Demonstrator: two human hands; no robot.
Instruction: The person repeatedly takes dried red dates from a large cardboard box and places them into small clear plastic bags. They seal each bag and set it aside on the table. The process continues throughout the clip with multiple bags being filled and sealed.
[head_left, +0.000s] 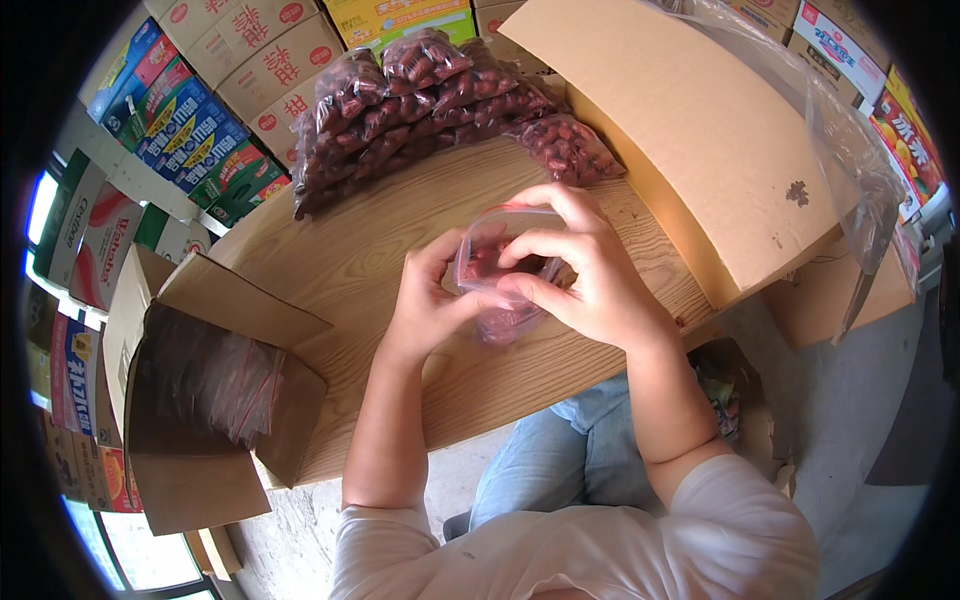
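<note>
Over the wooden table (345,250), I hold a clear zip bag (510,325) with its mouth spread wide. Dark red dried fruit, probably dates, lies inside it. My left hand (425,290) grips the bag's left edge between thumb and fingers. On the opposite side, my right hand (595,275) is curled round the rim, its fingertips bent over the opening; whether it also pinches a piece of fruit is hidden. Farther back, filled bags of the same dark red fruit (410,115) are piled up, with one bag (568,148) at the pile's right end.
At the left stands an open cardboard box (190,490) with flat clear bags (235,395) in it. A large carton (690,130) with clear plastic sheeting (850,130) borders the table on the right. Stacked cartons (270,75) line the back and left.
</note>
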